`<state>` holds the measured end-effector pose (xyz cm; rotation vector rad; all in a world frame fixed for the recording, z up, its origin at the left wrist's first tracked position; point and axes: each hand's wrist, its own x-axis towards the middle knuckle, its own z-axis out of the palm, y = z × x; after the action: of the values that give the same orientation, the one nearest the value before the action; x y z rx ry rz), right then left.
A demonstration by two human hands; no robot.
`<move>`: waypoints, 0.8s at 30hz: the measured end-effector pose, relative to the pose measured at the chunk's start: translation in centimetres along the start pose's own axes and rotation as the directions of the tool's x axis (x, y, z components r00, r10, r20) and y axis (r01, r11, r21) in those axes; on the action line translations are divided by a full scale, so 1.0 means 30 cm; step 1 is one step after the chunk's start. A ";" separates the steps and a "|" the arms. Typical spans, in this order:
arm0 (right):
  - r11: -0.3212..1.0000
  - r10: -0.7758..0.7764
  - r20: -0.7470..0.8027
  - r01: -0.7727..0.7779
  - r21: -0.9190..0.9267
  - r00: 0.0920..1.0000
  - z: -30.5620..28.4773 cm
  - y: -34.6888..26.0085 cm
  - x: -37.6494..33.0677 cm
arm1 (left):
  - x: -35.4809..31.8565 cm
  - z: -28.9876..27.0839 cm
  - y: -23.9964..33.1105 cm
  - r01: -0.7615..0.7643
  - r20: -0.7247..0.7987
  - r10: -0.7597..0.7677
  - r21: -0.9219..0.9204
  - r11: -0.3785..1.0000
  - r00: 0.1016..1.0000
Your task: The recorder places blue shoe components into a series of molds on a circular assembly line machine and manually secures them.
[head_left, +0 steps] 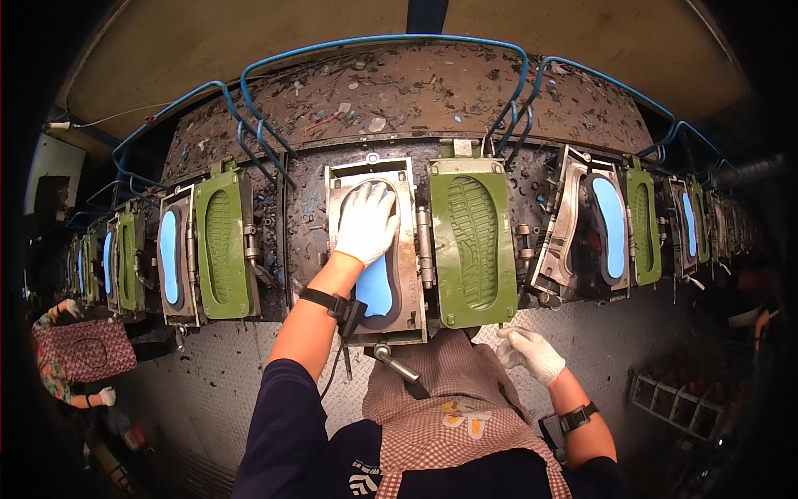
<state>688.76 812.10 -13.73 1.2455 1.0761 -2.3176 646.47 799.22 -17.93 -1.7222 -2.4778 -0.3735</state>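
Note:
My left hand [366, 223], in a white glove, lies flat with fingers stretched over the upper part of a blue insole [376, 291]. The insole sits on a dark sole in the metal tray of an open mold [407, 301], its lower end showing below my wrist. Hinged to the right of this tray is a green mold half [471, 241] with a tread pattern in its hollow. My right hand [532, 353], also gloved, hovers just below and right of the green half's lower edge. Its fingers are loosely bent and apart, with nothing visible in them.
More open molds with blue insoles line the bench, such as a left one [170, 258] and a right one [609, 229]. Bent blue bars [382, 39] arch behind. A metal handle [396, 364] juts toward me. Another person's gloved hand [108, 396] shows far left; a rack [675, 403] stands right.

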 end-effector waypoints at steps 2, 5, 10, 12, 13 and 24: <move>0.996 -0.066 -0.077 0.061 -0.071 0.995 -0.060 -0.052 -0.040 | 0.066 0.010 -0.030 0.060 0.093 -0.048 -0.124 0.991 0.995; 0.980 -0.155 -0.221 0.121 -0.159 0.963 -0.208 -0.136 -0.080 | 0.068 0.035 -0.063 0.010 0.060 -0.004 -0.099 0.995 0.998; 0.897 -0.342 -0.441 0.148 -0.418 0.830 -0.463 -0.258 -0.077 | 0.120 0.017 -0.014 -0.032 0.212 0.030 0.009 0.999 0.977; 0.616 -0.642 -0.398 0.132 -0.777 0.656 -0.569 -0.298 0.005 | 0.140 0.000 0.023 -0.037 0.325 0.022 0.040 0.999 0.945; 0.353 -0.821 -0.252 0.109 -0.929 0.513 -0.595 -0.334 0.059 | 0.145 -0.017 0.046 -0.056 0.358 0.020 0.091 0.994 0.934; -0.166 -0.857 0.229 0.173 -0.971 0.462 -0.671 -0.694 0.382 | -0.011 0.024 -0.037 0.315 0.208 -0.315 0.035 0.948 0.926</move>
<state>682.17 841.87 -20.08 0.7271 3.2030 -0.6209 645.58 798.75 -18.85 -1.4258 -2.9171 -0.2223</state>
